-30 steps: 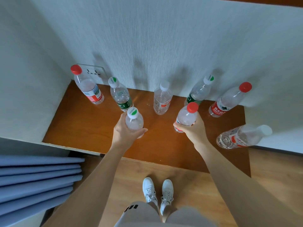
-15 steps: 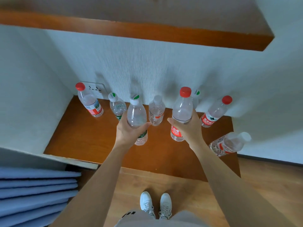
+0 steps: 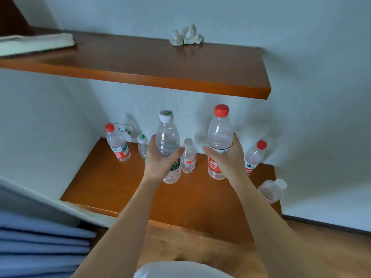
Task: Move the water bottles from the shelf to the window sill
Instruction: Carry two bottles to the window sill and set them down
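My left hand (image 3: pixel 158 163) grips a clear green-label bottle (image 3: pixel 168 137) with a white and green cap, held upright above the lower wooden shelf (image 3: pixel 112 183). My right hand (image 3: pixel 228 159) grips a red-cap bottle (image 3: pixel 219 135) with a red label, also lifted and upright. Along the shelf's back wall stand a red-cap bottle (image 3: pixel 117 143) at the left, a green-cap bottle (image 3: pixel 142 145) partly hidden behind my left hand, a small white-cap bottle (image 3: pixel 188 157) in the middle and a red-cap bottle (image 3: pixel 254 156) at the right. One clear bottle (image 3: pixel 271 190) lies on its side at the shelf's right edge.
An upper wooden shelf (image 3: pixel 180 77) overhangs the bottles and carries crumpled white paper (image 3: pixel 186 36) and a flat pale object (image 3: pixel 36 43). A wall socket (image 3: pixel 125 130) sits behind the left bottle. Blue folded curtain (image 3: pixel 40 243) hangs at lower left. Wooden floor lies below.
Both hands have lifted their bottles higher off the lower shelf, from tilted to upright. My view has tilted up, so the upper shelf's top surface now shows.
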The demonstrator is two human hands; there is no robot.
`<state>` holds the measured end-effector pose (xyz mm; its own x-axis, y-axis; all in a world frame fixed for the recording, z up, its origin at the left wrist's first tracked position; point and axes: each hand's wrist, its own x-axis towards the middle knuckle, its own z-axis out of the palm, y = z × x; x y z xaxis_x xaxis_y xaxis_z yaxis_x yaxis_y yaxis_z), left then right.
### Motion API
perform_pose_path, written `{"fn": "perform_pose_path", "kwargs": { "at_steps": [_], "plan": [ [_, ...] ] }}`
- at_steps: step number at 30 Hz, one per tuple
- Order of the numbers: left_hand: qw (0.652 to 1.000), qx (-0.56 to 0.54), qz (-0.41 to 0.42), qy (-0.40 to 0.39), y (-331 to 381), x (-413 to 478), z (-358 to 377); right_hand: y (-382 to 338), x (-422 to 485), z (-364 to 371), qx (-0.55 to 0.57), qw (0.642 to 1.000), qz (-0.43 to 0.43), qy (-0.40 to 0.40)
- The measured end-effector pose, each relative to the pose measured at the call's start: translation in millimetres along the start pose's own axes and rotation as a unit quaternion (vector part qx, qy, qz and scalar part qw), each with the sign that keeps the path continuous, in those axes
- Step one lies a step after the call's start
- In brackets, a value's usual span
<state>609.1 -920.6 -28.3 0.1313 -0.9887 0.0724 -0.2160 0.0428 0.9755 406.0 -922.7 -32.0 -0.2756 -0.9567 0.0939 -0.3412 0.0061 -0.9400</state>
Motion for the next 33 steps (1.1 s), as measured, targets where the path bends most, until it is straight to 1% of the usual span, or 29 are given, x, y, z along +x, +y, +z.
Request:
{"fn": "perform_pose_path", "kwargs": {
  "at_steps": [5,9,12,15,19,22,27,30,33],
  "plan": [
    [0.999,0.007,0.000,0.037,0.5,-7.4,-18.2,-8.8,-4.4,17.9,0.016,1.000,-0.012,-0.023],
    [0.996,0.007,0.007,0.084,-1.9,-19.4,-48.6,-19.1,-11.1,45.8,0.033,0.996,-0.022,-0.075],
    [0.990,0.017,0.002,0.141,-4.0,-36.3,-77.6,-30.0,-19.5,70.0,0.052,0.989,-0.030,-0.133],
    [0.975,0.028,-0.020,0.219,-4.0,-62.9,-103.3,-38.3,-33.0,99.0,0.055,0.978,-0.052,-0.195],
    [0.945,0.029,-0.051,0.321,-2.2,-112.3,-129.1,-55.8,-66.1,128.1,0.054,0.951,-0.086,-0.291],
    [0.916,0.022,-0.068,0.394,-3.3,-159.9,-146.5,-64.6,-97.5,145.1,0.078,0.918,-0.122,-0.368],
    [0.848,0.006,-0.105,0.519,-8.0,-247.8,-168.7,-71.6,-162.0,174.9,0.092,0.860,-0.138,-0.483],
    [0.808,0.010,-0.112,0.578,-10.0,-301.1,-180.0,-79.0,-207.2,189.6,0.096,0.819,-0.148,-0.545],
    [0.766,0.024,-0.119,0.631,-9.9,-348.9,-189.3,-89.3,-251.5,201.0,0.100,0.786,-0.164,-0.588]
  ]
}}
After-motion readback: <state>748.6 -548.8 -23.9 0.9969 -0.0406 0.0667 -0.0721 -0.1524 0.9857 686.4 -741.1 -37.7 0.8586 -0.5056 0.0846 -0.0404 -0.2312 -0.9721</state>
